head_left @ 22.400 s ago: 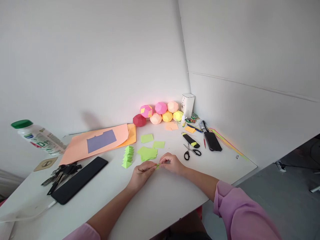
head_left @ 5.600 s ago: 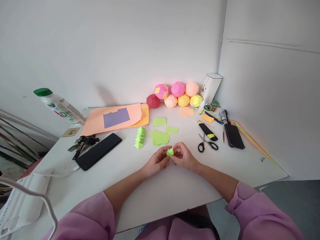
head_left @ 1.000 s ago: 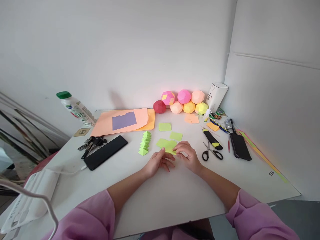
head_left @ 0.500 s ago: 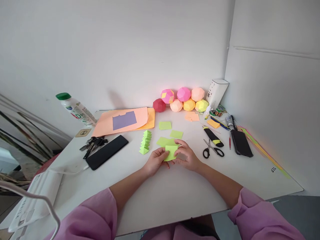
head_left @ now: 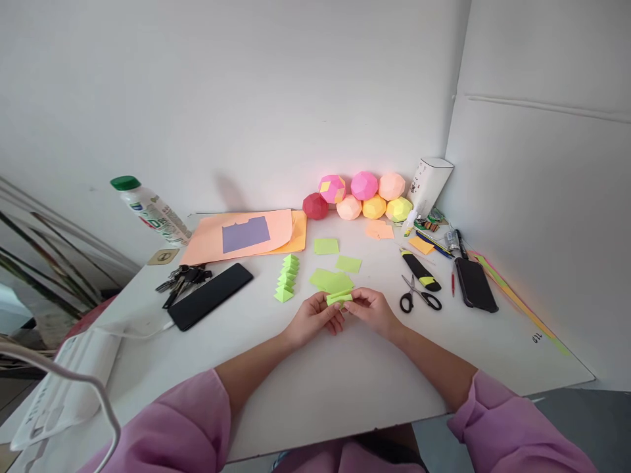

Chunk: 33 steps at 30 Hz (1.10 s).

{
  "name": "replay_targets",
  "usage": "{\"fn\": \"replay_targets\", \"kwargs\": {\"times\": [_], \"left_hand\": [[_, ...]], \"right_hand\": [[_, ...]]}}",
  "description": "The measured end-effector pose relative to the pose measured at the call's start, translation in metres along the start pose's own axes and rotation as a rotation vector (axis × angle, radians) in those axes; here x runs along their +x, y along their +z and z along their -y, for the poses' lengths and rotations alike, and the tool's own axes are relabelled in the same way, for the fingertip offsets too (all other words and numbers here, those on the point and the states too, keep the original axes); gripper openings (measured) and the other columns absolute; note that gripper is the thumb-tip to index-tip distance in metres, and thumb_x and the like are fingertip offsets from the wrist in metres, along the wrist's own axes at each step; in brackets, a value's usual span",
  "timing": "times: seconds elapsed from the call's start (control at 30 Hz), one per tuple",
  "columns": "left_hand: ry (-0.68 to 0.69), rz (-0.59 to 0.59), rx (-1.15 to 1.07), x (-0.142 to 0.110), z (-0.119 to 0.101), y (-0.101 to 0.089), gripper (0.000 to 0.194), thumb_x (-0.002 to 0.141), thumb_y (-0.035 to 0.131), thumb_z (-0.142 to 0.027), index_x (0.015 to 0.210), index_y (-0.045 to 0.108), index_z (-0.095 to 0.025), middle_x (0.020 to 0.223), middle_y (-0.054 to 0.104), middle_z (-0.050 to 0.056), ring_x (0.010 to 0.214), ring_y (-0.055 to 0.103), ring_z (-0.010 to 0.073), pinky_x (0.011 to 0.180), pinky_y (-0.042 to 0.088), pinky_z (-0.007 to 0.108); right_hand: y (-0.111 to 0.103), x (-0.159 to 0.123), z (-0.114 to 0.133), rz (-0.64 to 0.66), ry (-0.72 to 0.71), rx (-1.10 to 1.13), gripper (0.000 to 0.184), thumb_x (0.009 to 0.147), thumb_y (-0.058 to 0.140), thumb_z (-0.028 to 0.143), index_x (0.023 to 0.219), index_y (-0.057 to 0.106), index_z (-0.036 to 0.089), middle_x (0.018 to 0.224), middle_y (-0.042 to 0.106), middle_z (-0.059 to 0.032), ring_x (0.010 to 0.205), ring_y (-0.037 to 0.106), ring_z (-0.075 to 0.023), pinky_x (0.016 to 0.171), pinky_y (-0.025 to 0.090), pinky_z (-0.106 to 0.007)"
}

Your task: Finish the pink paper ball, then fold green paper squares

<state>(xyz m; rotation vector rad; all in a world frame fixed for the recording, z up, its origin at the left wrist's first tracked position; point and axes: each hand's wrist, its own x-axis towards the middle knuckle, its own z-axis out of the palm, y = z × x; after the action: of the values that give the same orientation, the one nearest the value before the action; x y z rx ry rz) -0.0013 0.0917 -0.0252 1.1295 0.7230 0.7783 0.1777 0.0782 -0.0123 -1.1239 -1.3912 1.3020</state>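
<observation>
Between my two hands is a small piece of light green paper [head_left: 339, 298], bent over along its width. My left hand [head_left: 315, 314] pinches its left end with the thumb on top and the fingers curled below. At the right end, my right hand [head_left: 371, 310] grips the same paper between thumb and fingers. Just beyond lie flat green paper pieces [head_left: 325, 279], with a single green piece [head_left: 349, 264] and another green rectangle [head_left: 326, 246] farther back. To the left stands a row of folded green paper units [head_left: 286, 278].
Faceted paper balls [head_left: 364, 186] are stacked against the wall. Scissors [head_left: 419, 294], a box cutter [head_left: 420, 269] and a phone [head_left: 475, 284] lie right. Left are a black power bank or phone [head_left: 211, 297], keys [head_left: 183, 281], orange sheets [head_left: 207, 238] and a bottle [head_left: 152, 211].
The green paper, held facing me as a flat square before, is now bent over into a narrow strip shape. My right fingers have come down and closed onto its right end.
</observation>
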Motion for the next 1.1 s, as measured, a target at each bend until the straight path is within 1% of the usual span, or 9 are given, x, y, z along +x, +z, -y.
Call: {"fn": "replay_targets", "kwargs": {"times": [0.07,0.2,0.37,0.53,0.6,0.83,1.1], "left_hand": [[-0.018,-0.025,0.013,0.0005,0.0003,0.0021,0.037,0.078,0.065,-0.048,0.085,0.052,-0.015,0.064,0.068,0.002,0.052,0.065,0.0153,0.049,0.051,0.027],[-0.016,-0.045,0.029,0.0007,0.0003,0.0040,0.037,0.079,0.063,-0.051,0.082,0.052,-0.015,0.064,0.068,0.002,0.050,0.064,0.0145,0.047,0.050,0.026],[-0.010,-0.046,0.030,0.0000,0.0001,0.0044,0.038,0.073,0.070,-0.048,0.083,0.053,-0.015,0.070,0.068,0.001,0.054,0.065,0.0140,0.049,0.052,0.025],[-0.041,-0.080,0.024,0.0004,0.0000,0.0046,0.042,0.070,0.071,-0.051,0.084,0.053,-0.015,0.064,0.068,0.001,0.051,0.065,0.0145,0.048,0.051,0.026],[-0.038,-0.082,0.021,0.0004,0.0002,0.0046,0.042,0.071,0.070,-0.051,0.083,0.053,-0.015,0.064,0.068,0.001,0.051,0.065,0.0144,0.047,0.051,0.026],[-0.052,-0.085,0.028,-0.0003,-0.0003,0.0048,0.040,0.073,0.069,-0.051,0.080,0.052,-0.015,0.063,0.068,0.001,0.050,0.065,0.0144,0.047,0.051,0.025],[-0.057,-0.088,0.036,-0.0010,-0.0013,0.0051,0.038,0.075,0.067,-0.051,0.077,0.051,-0.016,0.063,0.069,0.002,0.050,0.065,0.0146,0.046,0.051,0.025]], "right_hand": [[0.0009,0.0003,-0.0010,0.004,0.008,0.009,0.022,0.074,0.068,0.037,0.076,0.061,0.016,0.075,0.065,-0.0020,0.071,0.063,-0.0156,0.063,0.049,-0.028],[0.0018,0.0006,-0.0036,-0.011,0.007,0.023,0.024,0.077,0.067,0.038,0.078,0.055,0.017,0.069,0.064,-0.0001,0.064,0.064,-0.0145,0.055,0.046,-0.025],[0.0011,0.0013,-0.0070,-0.018,-0.002,0.028,0.025,0.078,0.066,0.037,0.084,0.050,0.018,0.068,0.066,0.0000,0.062,0.064,-0.0141,0.054,0.046,-0.025],[0.0010,0.0018,-0.0071,-0.021,0.014,0.034,0.031,0.078,0.065,0.034,0.099,0.047,0.019,0.072,0.067,-0.0005,0.065,0.066,-0.0152,0.055,0.047,-0.026],[0.0012,0.0017,-0.0061,-0.022,0.029,0.028,0.032,0.078,0.065,0.034,0.101,0.048,0.019,0.073,0.068,-0.0013,0.065,0.066,-0.0154,0.055,0.047,-0.026],[0.0013,0.0009,-0.0044,-0.024,0.042,0.015,0.030,0.077,0.066,0.036,0.096,0.054,0.017,0.073,0.069,-0.0027,0.064,0.066,-0.0160,0.056,0.048,-0.028],[0.0011,0.0016,-0.0050,-0.022,0.033,0.024,0.027,0.076,0.066,0.039,0.088,0.056,0.017,0.069,0.068,-0.0019,0.063,0.066,-0.0157,0.055,0.047,-0.027]]}}
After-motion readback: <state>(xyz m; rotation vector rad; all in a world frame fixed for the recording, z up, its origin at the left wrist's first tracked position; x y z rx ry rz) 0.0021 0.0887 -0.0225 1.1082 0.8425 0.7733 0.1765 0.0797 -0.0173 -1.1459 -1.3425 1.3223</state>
